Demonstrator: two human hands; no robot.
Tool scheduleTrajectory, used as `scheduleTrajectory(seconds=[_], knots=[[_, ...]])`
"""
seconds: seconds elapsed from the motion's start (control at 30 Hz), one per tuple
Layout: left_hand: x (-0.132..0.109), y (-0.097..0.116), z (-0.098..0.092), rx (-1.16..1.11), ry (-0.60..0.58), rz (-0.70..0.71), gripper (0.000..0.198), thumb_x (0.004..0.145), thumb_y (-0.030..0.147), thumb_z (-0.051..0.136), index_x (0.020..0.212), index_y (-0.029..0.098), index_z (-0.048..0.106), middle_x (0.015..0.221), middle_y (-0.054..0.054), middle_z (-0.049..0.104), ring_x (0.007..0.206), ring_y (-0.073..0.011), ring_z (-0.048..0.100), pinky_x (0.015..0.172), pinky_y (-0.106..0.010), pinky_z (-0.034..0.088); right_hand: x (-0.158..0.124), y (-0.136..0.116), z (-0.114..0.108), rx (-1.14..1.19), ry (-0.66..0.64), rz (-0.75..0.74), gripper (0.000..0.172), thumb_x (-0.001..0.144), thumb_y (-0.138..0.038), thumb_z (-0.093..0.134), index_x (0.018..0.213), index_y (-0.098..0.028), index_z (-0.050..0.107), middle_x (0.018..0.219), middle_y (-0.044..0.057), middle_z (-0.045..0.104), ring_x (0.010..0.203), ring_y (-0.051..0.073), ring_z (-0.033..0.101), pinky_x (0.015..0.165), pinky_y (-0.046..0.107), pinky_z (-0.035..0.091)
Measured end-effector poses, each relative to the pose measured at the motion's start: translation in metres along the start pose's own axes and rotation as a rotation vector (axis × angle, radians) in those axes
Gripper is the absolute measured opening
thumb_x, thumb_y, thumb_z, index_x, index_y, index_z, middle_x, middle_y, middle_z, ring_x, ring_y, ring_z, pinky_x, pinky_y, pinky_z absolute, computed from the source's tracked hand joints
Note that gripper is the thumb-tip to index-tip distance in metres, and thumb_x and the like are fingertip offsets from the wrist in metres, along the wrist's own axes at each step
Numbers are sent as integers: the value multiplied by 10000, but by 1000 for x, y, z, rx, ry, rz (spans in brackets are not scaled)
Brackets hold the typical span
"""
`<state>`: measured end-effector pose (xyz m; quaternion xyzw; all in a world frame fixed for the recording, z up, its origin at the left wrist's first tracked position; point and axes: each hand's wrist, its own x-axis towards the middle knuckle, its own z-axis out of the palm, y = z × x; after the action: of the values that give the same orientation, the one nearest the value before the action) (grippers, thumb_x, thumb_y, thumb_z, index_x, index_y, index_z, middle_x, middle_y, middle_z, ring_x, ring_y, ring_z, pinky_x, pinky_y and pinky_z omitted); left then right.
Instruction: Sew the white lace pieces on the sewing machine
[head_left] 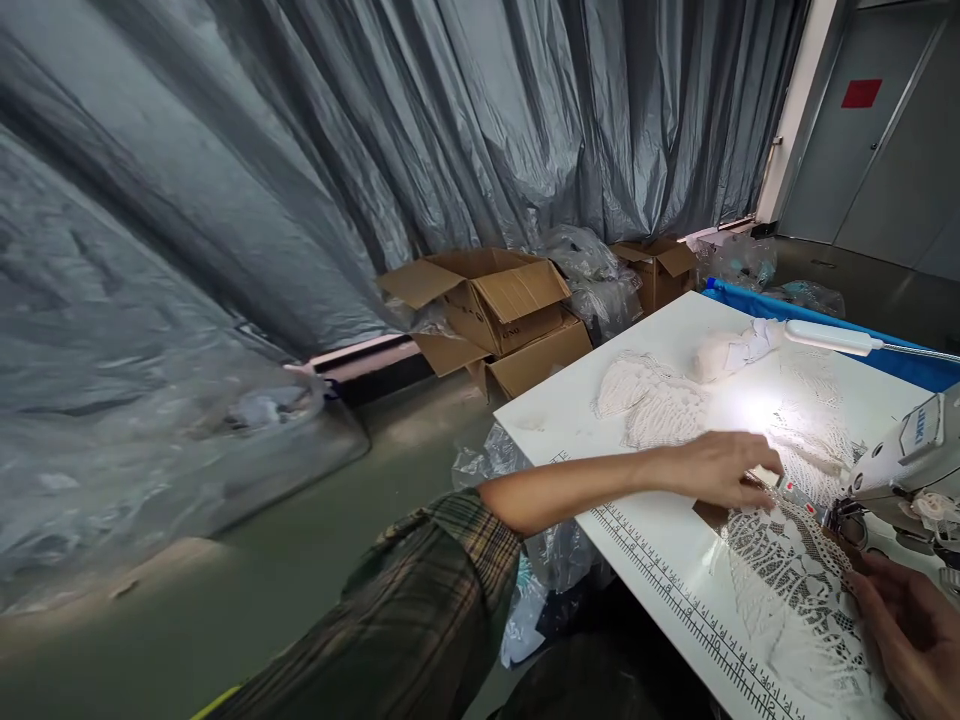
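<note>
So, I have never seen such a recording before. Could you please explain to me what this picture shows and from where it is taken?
Of course. There is no robot here: the picture comes from a camera worn on a person's head, looking forward and down. The left hand and right hand are that person's own, both bare.

At the right edge is a sewing machine. Before it, on a white table with a printed ruler scale along its near edge, lies a piece of white lace. The left hand is at its far end, the right hand at its side near the machine; how firmly either grips is unclear. More lace lies further back, partly lost in bright light.
</note>
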<state>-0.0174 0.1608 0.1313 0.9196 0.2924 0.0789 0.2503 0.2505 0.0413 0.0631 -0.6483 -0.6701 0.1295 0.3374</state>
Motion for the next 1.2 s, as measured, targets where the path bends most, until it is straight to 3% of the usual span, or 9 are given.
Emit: scheduleTrajectory(seconds=[0.13, 0.23, 0.33, 0.47, 0.73, 0.83, 0.97, 1.07, 1.2], knots=[[-14, -54, -37, 201, 310, -255, 287, 991, 273, 421, 1140, 144, 628, 1250, -105, 607, 1156, -233, 564, 1007, -396, 429, 0, 7, 2, -185, -9, -179, 383, 885, -551, 548, 1017, -238, 727, 846, 40, 775, 649, 223, 737, 484, 260, 586], [-33, -93, -64, 293, 326, -380, 330, 977, 259, 381, 1161, 133, 625, 1280, -127, 592, 1169, -263, 551, 1049, -451, 380, -3, 6, 7, -269, 73, -317, 365, 927, -507, 485, 1020, -235, 711, 911, 61, 767, 685, 231, 732, 533, 298, 584], [-51, -114, -71, 254, 289, -394, 333, 942, 337, 476, 1148, 135, 643, 1196, -118, 646, 1106, -249, 593, 990, -380, 436, -7, 0, 10, -239, 135, -372, 296, 959, -412, 465, 1039, -226, 681, 974, 69, 748, 774, 228, 721, 677, 335, 569], [-67, -109, -55, 192, 320, -411, 358, 963, 380, 458, 1202, 180, 634, 1185, -82, 667, 1090, -223, 613, 946, -329, 464, -11, -18, 9, -147, 159, -411, 197, 939, -307, 540, 1061, -217, 665, 992, 64, 731, 861, 226, 699, 840, 381, 526], [-87, -78, -18, -45, 525, -368, 215, 954, 331, 566, 1096, 240, 700, 1109, -25, 710, 978, -186, 670, 903, -342, 497, 22, -100, 13, -144, -80, -664, 185, 943, -256, 543, 1096, -224, 642, 984, 72, 703, 859, 185, 693, 756, 296, 582], [-89, -83, -12, -87, 643, -315, 163, 942, 301, 611, 1027, 239, 736, 1146, -32, 696, 971, -167, 674, 877, -322, 510, 50, -132, 34, -50, -111, -637, 249, 972, -266, 467, 1136, -200, 641, 1015, 94, 694, 861, 185, 686, 741, 322, 601], [-88, -89, -9, 96, 762, -203, 139, 934, 270, 638, 1013, 255, 751, 1240, -53, 655, 1029, -187, 649, 920, -367, 466, 93, -154, 75, 5, -98, -596, 324, 959, -313, 453, 1193, -186, 639, 1120, 117, 675, 1008, 229, 643, 841, 423, 579], [-87, -90, -7, 243, 810, -115, 165, 969, 282, 582, 980, 236, 740, 1116, -50, 704, 1006, -191, 643, 915, -372, 421, 117, -158, 102, -38, -78, -624, 396, 917, -351, 483, 1235, -161, 623, 1171, 147, 662, 1080, 289, 588, 850, 481, 528], [-86, -91, -3, 341, 789, 1, 210, 1014, 266, 478, 966, 174, 661, 881, -24, 734, 782, -148, 648, 870, -345, 397, 127, -160, 119, -118, -105, -541, 286, 891, -361, 476, 981, -196, 692, 952, 105, 712, 927, 285, 600, 743, 421, 453]])
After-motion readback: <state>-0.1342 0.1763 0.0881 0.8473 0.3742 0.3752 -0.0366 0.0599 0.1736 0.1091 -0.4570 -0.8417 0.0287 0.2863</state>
